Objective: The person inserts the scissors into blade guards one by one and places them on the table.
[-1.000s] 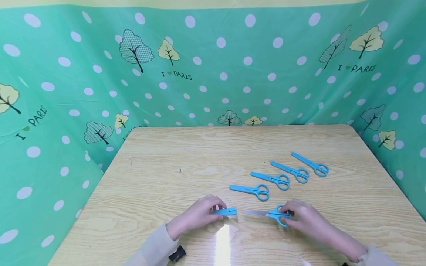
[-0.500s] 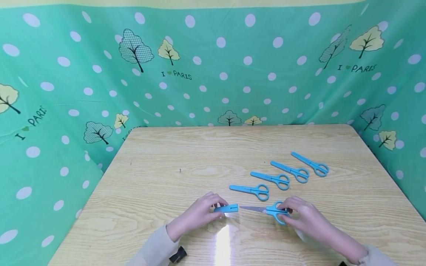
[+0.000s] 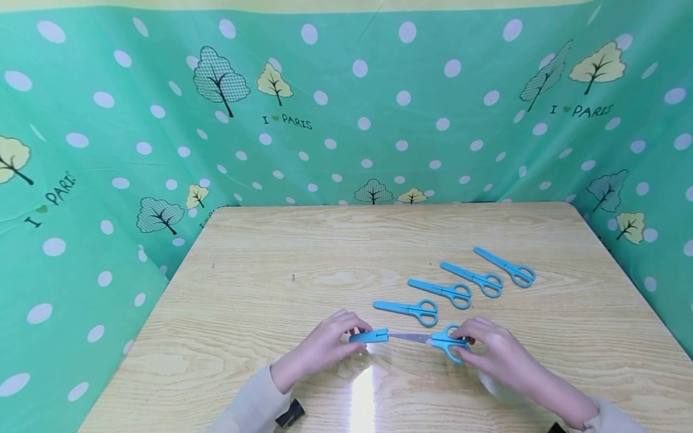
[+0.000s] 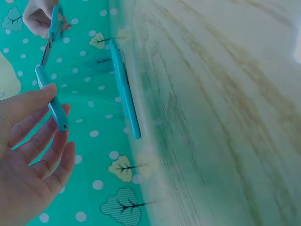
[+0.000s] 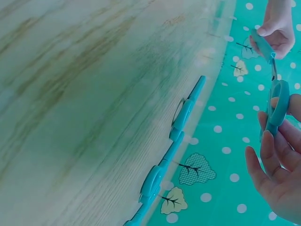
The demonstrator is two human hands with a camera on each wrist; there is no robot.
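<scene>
My left hand (image 3: pixel 330 338) pinches a blue scissor sheath (image 3: pixel 370 336) between thumb and fingers, its slotted mouth facing right. Opposite it, my right hand (image 3: pixel 489 346) holds a pair of blue-handled scissors (image 3: pixel 446 341) by the finger loops. The bare metal blades (image 3: pixel 408 337) are together and point left, with the tip right at the sheath's mouth. In the left wrist view the sheath (image 4: pixel 52 101) and blades line up, held above the table. The right wrist view shows thumb and fingers on the handle loops (image 5: pixel 279 104), and the blade tip overlapping the sheath's end.
Several sheathed blue scissors lie in a slanting row behind the hands, the nearest pair (image 3: pixel 407 309) just beyond the sheath and the farthest pair (image 3: pixel 505 267) toward the back right. The wooden table (image 3: pixel 243 270) meets a green dotted cloth (image 3: pixel 335 108) at its back and sides.
The right hand has moved slightly left and away from me with the scissors, closing the gap between blade tip and sheath. The left hand has lifted the sheath a little toward the back.
</scene>
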